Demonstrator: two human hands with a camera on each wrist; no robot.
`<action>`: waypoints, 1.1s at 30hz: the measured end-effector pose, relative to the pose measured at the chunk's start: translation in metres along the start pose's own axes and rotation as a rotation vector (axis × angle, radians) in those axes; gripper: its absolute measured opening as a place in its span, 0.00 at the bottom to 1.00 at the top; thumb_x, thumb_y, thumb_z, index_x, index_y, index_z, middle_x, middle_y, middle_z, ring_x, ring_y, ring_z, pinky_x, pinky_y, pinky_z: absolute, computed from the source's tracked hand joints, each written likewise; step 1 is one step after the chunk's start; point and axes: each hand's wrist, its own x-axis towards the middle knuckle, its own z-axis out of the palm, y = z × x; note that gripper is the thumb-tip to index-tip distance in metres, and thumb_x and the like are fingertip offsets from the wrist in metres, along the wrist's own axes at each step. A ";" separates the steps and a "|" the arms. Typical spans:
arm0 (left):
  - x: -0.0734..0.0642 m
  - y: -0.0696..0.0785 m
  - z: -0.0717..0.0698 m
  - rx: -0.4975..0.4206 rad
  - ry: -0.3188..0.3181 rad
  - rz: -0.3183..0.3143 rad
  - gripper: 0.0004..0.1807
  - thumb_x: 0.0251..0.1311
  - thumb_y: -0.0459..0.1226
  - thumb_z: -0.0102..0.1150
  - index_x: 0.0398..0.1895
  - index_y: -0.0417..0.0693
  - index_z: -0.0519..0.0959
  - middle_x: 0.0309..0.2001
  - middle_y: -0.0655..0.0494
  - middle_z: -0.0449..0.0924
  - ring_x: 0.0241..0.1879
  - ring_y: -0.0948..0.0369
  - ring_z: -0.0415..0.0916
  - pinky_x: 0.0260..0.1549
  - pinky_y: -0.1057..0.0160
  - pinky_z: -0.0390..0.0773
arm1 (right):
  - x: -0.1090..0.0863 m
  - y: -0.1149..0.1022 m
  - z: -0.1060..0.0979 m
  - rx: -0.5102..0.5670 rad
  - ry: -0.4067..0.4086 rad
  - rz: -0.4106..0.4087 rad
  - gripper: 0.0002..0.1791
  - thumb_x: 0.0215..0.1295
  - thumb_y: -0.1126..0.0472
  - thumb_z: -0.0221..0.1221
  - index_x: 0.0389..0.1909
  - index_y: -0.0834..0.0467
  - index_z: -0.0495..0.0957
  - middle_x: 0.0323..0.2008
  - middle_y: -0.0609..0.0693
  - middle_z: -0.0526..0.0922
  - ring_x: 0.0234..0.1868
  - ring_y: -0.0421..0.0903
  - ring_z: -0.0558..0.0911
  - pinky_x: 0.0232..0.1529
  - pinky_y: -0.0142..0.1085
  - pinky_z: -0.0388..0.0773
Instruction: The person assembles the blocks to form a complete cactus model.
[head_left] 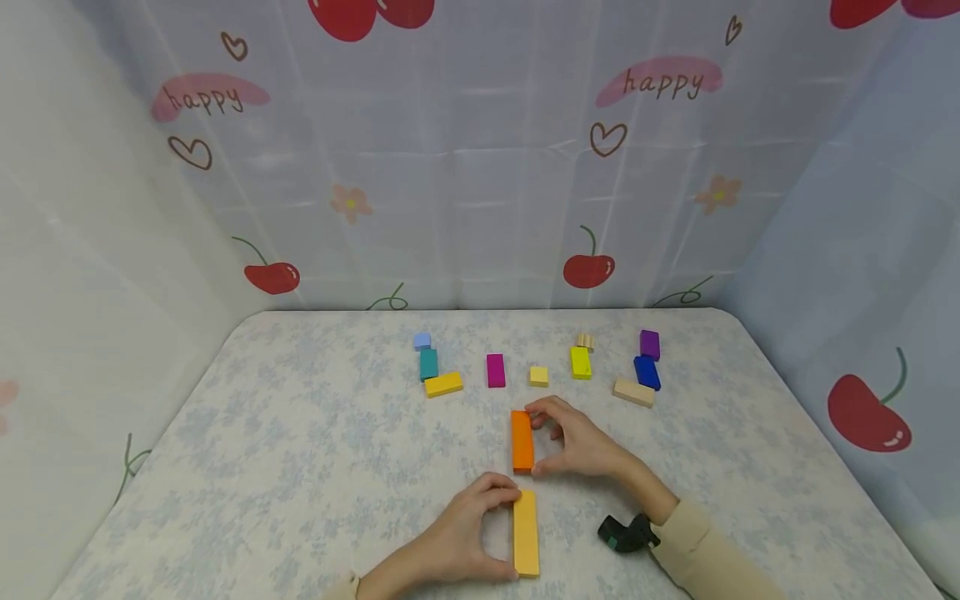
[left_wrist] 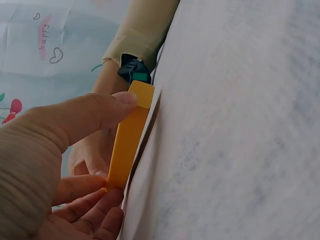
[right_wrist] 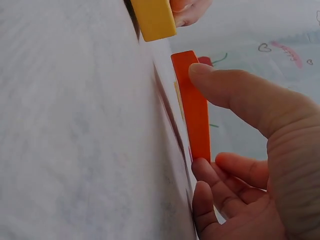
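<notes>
My left hand (head_left: 459, 535) grips a long yellow block (head_left: 527, 537) by its two ends, thumb at the near end and fingers at the far one. Just beyond it, my right hand (head_left: 581, 447) holds an orange block (head_left: 522, 443) in the same way, from the right side. The two blocks lie nearly in line, with a small gap between them. In the left wrist view the thumb presses the end of the yellow block (left_wrist: 127, 140). The right wrist view shows the thumb and fingertips on the orange block (right_wrist: 196, 110).
Farther back, a teal block (head_left: 428, 364), an amber block (head_left: 444, 384), a magenta block (head_left: 496, 371), a small pale yellow block (head_left: 538, 377), a lime block (head_left: 581, 363), a blue block (head_left: 647, 372) and a beige block (head_left: 633, 392) lie on the table (head_left: 300, 467). A curtain (head_left: 465, 167) hangs behind.
</notes>
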 end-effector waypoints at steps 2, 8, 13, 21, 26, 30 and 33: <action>0.000 0.001 0.001 0.009 -0.002 0.004 0.40 0.45 0.51 0.77 0.62 0.44 0.75 0.61 0.60 0.69 0.57 0.67 0.70 0.57 0.67 0.75 | -0.001 -0.002 0.002 0.000 -0.008 -0.013 0.42 0.47 0.46 0.75 0.63 0.54 0.69 0.55 0.46 0.75 0.49 0.44 0.75 0.47 0.32 0.77; -0.001 0.002 0.001 0.035 -0.003 -0.004 0.41 0.45 0.51 0.77 0.62 0.43 0.75 0.62 0.60 0.68 0.60 0.65 0.69 0.60 0.65 0.74 | -0.004 -0.007 0.005 -0.027 -0.005 -0.027 0.42 0.45 0.47 0.76 0.61 0.54 0.71 0.52 0.45 0.76 0.47 0.43 0.75 0.45 0.32 0.76; 0.000 0.003 0.001 0.041 0.002 0.004 0.42 0.45 0.51 0.77 0.63 0.42 0.74 0.62 0.60 0.68 0.60 0.65 0.69 0.60 0.64 0.73 | -0.006 -0.007 0.007 -0.030 -0.018 -0.014 0.41 0.44 0.50 0.77 0.61 0.53 0.72 0.54 0.43 0.74 0.49 0.42 0.75 0.45 0.31 0.75; 0.000 0.004 0.001 0.043 -0.003 -0.026 0.43 0.44 0.51 0.78 0.63 0.43 0.74 0.62 0.62 0.67 0.60 0.66 0.69 0.60 0.65 0.73 | -0.007 -0.008 0.005 0.004 -0.044 -0.018 0.41 0.46 0.50 0.76 0.62 0.54 0.72 0.56 0.47 0.73 0.51 0.46 0.74 0.48 0.33 0.75; -0.001 0.003 0.002 0.026 0.001 -0.031 0.43 0.44 0.51 0.77 0.64 0.42 0.74 0.61 0.61 0.66 0.58 0.67 0.69 0.59 0.66 0.73 | -0.008 -0.007 0.005 0.018 -0.042 -0.028 0.36 0.52 0.49 0.73 0.62 0.54 0.73 0.56 0.46 0.73 0.51 0.45 0.74 0.52 0.34 0.76; 0.000 0.002 0.002 0.034 0.009 -0.020 0.42 0.45 0.51 0.77 0.63 0.42 0.74 0.61 0.61 0.66 0.58 0.68 0.69 0.59 0.66 0.73 | -0.008 -0.006 0.006 0.018 -0.032 -0.033 0.33 0.55 0.49 0.71 0.61 0.54 0.73 0.55 0.46 0.74 0.51 0.45 0.75 0.52 0.34 0.76; 0.000 0.001 0.003 0.047 0.017 -0.008 0.42 0.44 0.51 0.77 0.63 0.42 0.74 0.61 0.61 0.66 0.57 0.68 0.69 0.59 0.66 0.74 | -0.007 -0.006 0.007 0.019 -0.029 -0.026 0.33 0.54 0.50 0.71 0.61 0.54 0.73 0.54 0.46 0.74 0.51 0.46 0.75 0.52 0.33 0.76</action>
